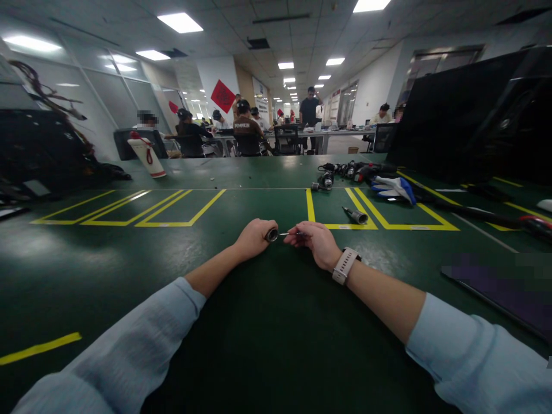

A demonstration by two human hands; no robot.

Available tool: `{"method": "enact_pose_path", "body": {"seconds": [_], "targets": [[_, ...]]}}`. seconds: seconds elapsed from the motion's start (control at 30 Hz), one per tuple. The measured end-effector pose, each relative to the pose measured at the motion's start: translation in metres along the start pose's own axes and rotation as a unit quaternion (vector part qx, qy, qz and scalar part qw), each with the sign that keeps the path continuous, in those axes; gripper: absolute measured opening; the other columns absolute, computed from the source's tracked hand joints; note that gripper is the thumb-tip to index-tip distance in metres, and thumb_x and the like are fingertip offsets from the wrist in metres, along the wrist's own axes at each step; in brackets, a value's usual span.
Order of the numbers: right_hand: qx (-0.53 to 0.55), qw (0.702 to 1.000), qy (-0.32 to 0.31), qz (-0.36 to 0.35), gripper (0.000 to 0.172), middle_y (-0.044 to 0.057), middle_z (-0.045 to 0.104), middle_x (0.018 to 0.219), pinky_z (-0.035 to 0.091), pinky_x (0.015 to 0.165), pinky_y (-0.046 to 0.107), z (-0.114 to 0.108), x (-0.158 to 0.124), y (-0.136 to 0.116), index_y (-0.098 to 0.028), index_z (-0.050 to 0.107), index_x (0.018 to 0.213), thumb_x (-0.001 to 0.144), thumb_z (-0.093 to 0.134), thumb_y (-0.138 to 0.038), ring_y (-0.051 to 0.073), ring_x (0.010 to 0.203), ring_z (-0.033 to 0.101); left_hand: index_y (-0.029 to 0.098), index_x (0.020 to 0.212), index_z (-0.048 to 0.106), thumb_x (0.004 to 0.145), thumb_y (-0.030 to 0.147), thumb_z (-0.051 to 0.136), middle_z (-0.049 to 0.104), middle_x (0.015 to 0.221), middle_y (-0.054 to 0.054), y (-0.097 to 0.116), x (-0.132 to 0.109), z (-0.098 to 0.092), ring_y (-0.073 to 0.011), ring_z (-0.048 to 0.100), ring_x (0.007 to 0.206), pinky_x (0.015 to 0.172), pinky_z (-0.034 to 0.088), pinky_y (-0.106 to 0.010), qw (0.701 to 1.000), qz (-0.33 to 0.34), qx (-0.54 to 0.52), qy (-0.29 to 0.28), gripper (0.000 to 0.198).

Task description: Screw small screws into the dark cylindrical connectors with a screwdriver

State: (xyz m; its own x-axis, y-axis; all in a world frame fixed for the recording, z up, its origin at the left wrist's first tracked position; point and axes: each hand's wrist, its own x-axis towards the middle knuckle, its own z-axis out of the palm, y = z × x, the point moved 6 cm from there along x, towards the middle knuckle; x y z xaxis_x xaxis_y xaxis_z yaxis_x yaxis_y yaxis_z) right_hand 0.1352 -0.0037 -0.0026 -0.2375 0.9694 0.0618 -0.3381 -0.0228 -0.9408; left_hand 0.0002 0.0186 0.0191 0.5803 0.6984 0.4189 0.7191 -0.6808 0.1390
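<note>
My left hand (255, 238) is closed around a round metal connector shell (271, 234), its dark open end turned toward the right. Opposite it, my right hand (317, 241) pinches a slim tool with a thin metal shaft and dark handle, which looks like a small screwdriver (282, 234). The tip of its shaft points at the shell's open end; I cannot tell whether it touches or enters. Both hands are just above the green tabletop (267, 322). A metal connector piece with a narrow tip (357, 216) lies beyond my right hand, inside a yellow-taped box.
Several metal connectors with dark cables (328, 179) lie farther back, beside a white and blue glove (393, 190). At right are a black cable (466, 211) and a dark flat panel (504, 293). A white container (147, 155) stands back left. People sit beyond the table.
</note>
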Motion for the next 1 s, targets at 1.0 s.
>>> {"method": "enact_pose_path", "body": {"seconds": [1.0], "targets": [[0.022,0.999,-0.022,-0.006,0.017,0.006,0.067,0.064,0.039,0.061,0.030,0.003,-0.001,0.000,-0.015,0.063,0.066,0.071,0.055,-0.029,0.015,0.061,0.055,0.017,0.070,0.051,0.070,0.013,0.049,0.055,0.064,0.002,-0.010,-0.001,-0.001,-0.0122,0.050,0.060,0.056,0.036,-0.022,0.998,-0.040,-0.042,0.020,0.004]]}}
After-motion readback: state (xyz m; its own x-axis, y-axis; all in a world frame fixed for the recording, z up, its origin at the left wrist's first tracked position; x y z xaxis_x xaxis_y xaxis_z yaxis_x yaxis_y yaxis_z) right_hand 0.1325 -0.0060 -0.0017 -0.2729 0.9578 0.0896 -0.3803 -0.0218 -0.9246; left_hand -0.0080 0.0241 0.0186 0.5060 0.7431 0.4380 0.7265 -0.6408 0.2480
